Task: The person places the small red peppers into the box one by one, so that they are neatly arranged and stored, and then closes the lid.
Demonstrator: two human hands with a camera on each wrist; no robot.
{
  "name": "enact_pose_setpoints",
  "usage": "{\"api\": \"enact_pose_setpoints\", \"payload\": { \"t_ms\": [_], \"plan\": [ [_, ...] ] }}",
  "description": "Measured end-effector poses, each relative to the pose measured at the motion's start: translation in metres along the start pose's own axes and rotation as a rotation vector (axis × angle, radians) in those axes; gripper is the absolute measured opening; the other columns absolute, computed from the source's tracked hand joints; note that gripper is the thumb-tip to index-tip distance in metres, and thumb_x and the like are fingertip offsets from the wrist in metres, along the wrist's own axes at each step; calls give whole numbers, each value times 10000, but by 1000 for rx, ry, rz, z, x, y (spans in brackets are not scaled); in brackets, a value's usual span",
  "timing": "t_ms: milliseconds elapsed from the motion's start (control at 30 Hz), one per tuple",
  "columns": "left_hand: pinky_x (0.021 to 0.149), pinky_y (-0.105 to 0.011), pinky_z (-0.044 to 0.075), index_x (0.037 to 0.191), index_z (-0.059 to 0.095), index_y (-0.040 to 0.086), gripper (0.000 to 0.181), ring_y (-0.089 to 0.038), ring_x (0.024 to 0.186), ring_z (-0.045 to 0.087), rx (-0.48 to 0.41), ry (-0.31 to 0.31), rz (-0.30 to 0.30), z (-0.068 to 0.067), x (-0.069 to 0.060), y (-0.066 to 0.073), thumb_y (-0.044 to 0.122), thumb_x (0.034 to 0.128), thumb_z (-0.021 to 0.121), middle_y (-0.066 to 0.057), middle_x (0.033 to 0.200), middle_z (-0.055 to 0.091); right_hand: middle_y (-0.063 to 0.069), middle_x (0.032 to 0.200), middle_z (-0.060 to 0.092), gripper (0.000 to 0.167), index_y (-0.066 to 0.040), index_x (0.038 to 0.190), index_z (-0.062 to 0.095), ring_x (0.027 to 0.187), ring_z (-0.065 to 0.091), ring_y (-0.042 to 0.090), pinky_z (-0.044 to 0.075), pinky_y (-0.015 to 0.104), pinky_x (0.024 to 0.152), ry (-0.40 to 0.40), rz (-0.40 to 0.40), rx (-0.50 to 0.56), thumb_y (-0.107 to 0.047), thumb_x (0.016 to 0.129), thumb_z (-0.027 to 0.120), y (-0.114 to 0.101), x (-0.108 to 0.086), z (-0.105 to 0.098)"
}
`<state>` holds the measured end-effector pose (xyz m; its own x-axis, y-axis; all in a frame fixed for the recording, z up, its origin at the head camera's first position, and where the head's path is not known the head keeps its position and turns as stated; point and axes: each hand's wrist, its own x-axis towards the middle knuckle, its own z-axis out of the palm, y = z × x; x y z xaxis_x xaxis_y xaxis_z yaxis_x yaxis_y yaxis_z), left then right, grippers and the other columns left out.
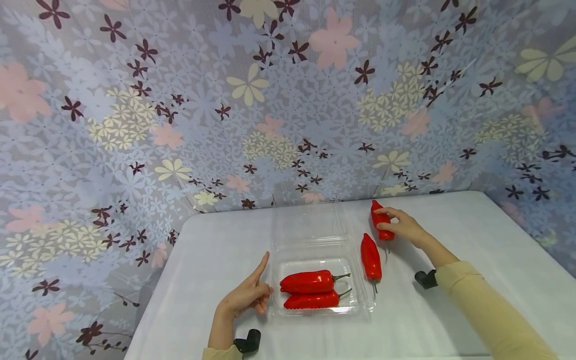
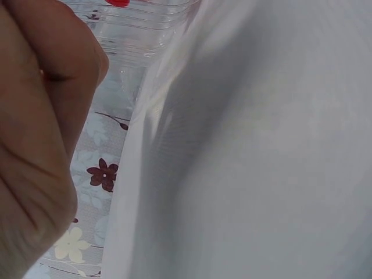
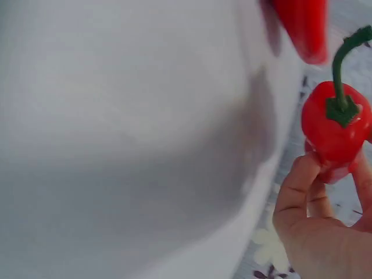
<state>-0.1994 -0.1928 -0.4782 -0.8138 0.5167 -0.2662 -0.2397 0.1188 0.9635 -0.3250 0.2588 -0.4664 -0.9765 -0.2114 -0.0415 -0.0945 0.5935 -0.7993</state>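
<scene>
L hand (image 1: 245,297), index finger straight, others bent, is beside a clear plastic tray (image 1: 315,263) — can't tell if it's gripping. In the tray, two red peppers (image 1: 307,283) lie crosswise, stems R. Just R of it, a loose pepper (image 1: 371,257) aims tip-away, stem nearer. Beyond, toward the table's (image 1: 202,260) far edge — R hand (image 1: 405,227) grasps a 4th pepper (image 1: 377,214), long axis approx. front-to-back, tip far, stem near. Floral cloth (image 1: 288,100) hangs behind.

head: above, forward-down | left wrist: close, apparently tilted | right wrist: close, shares pepper (image 3: 326,136) with head
</scene>
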Motion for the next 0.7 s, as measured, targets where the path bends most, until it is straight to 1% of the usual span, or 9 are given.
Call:
{"api": "enact_pose_setpoints", "payload": {
  "t_ms": [100, 200, 300, 400, 500, 567, 633, 700],
  "plan": [
    [456, -234, 519, 1521, -20, 312, 872, -90, 428, 509, 3, 3, 3, 0, 0, 0, 21, 867, 477, -29, 594, 479, 274, 1298, 369, 554, -32, 1387, 420, 1171, 337, 428, 496, 462, 831, 6, -34, 93, -263, 920, 607, -10, 2, -9],
    [456, -232, 519, 1521, -25, 310, 871, -91, 430, 511, 4, 2, 4, 0, -1, 0, 25, 871, 480, -31, 595, 481, 269, 1388, 293, 596, -57, 1439, 358, 1216, 286, 443, 465, 521, 874, 3, -60, 169, -260, 931, 593, -24, 2, -18],
    [458, -233, 520, 1520, -31, 308, 874, -92, 433, 512, 3, -1, 4, 0, -1, 0, 25, 871, 480, -33, 598, 481, 253, 1445, 235, 637, -122, 1483, 302, 1232, 279, 452, 458, 511, 868, -2, -95, 212, -274, 935, 589, -41, 3, -24],
    [458, -236, 521, 1521, -32, 305, 878, -92, 436, 509, -1, -1, 5, 0, 0, 0, 26, 868, 485, -33, 604, 477, 225, 1446, 244, 652, -188, 1496, 285, 1219, 324, 446, 480, 455, 852, -17, -124, 250, -291, 931, 594, -59, 3, -25],
    [460, -234, 520, 1520, -29, 309, 878, -95, 437, 506, -4, 0, 2, 0, 0, 0, 29, 869, 489, -34, 609, 475, 205, 1419, 277, 640, -209, 1492, 295, 1185, 383, 421, 507, 408, 837, -63, -162, 324, -260, 931, 597, -79, 1, -22],
    [460, -231, 518, 1521, -28, 309, 878, -96, 438, 507, -5, -1, 1, -1, 0, 0, 32, 871, 493, -36, 609, 477, 202, 1403, 289, 628, -204, 1490, 299, 1162, 419, 387, 521, 375, 825, -117, -201, 368, -219, 935, 592, -91, -2, -18],
    [459, -230, 518, 1521, -27, 310, 878, -96, 439, 508, -6, -2, 1, -1, 1, 0, 33, 872, 495, -37, 610, 480, 207, 1391, 300, 618, -180, 1487, 305, 1132, 458, 360, 529, 367, 817, -174, -246, 393, -170, 936, 584, -103, -6, -13],
    [459, -230, 518, 1521, -27, 311, 878, -95, 439, 509, -6, -3, 2, -1, 1, 0, 30, 873, 496, -38, 609, 481, 211, 1380, 317, 606, -161, 1480, 320, 1098, 494, 338, 537, 369, 800, -225, -292, 393, -135, 934, 582, -114, -10, -7]
  ]
}}
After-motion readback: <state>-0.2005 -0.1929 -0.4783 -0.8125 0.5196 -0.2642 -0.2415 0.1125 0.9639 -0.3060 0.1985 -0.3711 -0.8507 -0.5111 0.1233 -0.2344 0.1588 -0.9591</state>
